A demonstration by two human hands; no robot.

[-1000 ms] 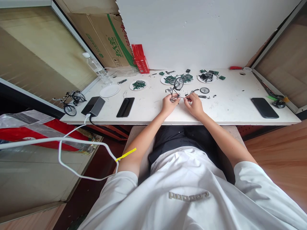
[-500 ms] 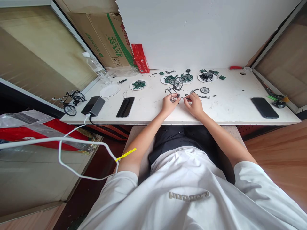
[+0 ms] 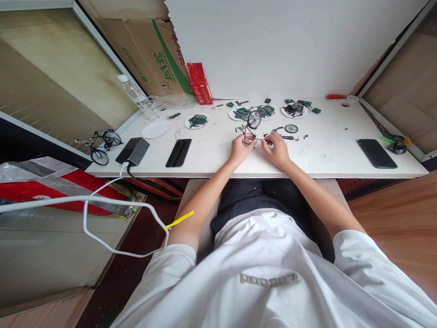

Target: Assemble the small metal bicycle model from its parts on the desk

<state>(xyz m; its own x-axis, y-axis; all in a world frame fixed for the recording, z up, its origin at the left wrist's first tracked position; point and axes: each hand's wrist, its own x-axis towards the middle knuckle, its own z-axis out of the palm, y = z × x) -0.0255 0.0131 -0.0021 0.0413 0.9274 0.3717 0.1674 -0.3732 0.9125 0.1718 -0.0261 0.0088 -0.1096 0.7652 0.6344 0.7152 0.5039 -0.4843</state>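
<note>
The left hand [image 3: 242,148] had its fingers closed around the lower part of a small black model bicycle [image 3: 249,130], whose wheel rose just beyond the fingertips. The right hand's [image 3: 276,148] thumb and fingers pinched a thin rod [image 3: 259,139] that pointed at the bicycle between the two hands. Just past the right fingers lay a loose wheel [image 3: 291,129] and a dark strip-like part [image 3: 287,137].

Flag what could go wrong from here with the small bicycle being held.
The thin rod in the right hand might slip against the small bicycle in the left hand. The right hand could also brush the loose wheel beyond it. The finished-looking bicycle stands near the table's left edge, so a bump might tip it off.
</note>
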